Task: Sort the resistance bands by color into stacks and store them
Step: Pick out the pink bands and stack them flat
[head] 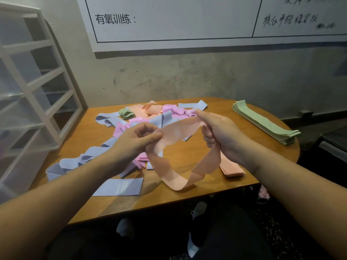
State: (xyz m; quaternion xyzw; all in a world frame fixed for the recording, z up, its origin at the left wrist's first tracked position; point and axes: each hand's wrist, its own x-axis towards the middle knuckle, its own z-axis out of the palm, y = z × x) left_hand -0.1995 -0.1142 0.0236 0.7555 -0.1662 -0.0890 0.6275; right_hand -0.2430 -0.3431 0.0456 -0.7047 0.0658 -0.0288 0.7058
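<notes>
- Worktop (187,199): the mixed heap (142,119) of blue, pink, peach and green bands remains unsorted, so most of the task is judged outstanding.
- Drawer unit (37,91): blurred; contents cannot be determined.
- Green stack (266,122): complete-looking, far right.
- Peach stack (232,168): started, partly hidden behind the right wrist.
- Peach band (176,166): held above the worktop, pinched by the left hand (135,141) and gripped by the right hand (221,132).

Two bare forearms, no sleeves; left hand (135,141) and right hand (223,132) wear no gloves, rings or watch.
</notes>
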